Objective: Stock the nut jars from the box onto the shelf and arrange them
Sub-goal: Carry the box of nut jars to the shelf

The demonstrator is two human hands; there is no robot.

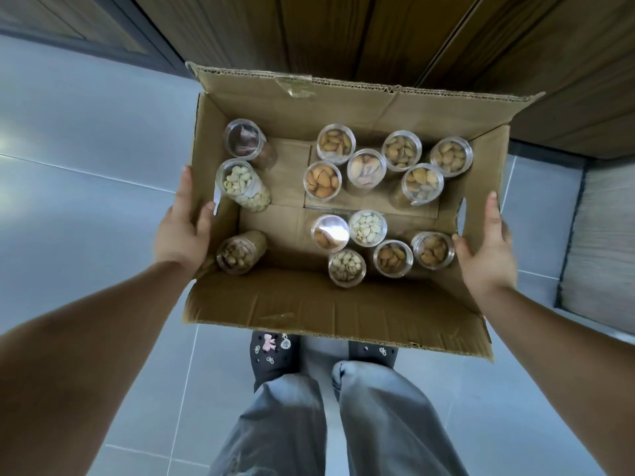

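Observation:
An open cardboard box (343, 304) hangs in front of me above the floor, flaps spread. My left hand (182, 231) grips its left wall and my right hand (488, 249) grips its right wall. Inside stand several clear nut jars seen from above. A cluster of almond jars (402, 151) fills the far right, and a pistachio jar (367, 227) stands in a nearer group. Along the left wall a pistachio jar (242, 183) and two others lean tilted. No shelf is in view.
Dark wooden cabinet doors (378, 36) rise just beyond the box. Grey floor tiles (86, 166) lie below. My legs and black clogs (275, 355) are under the box's near flap. A grey mat (601, 255) lies at the right.

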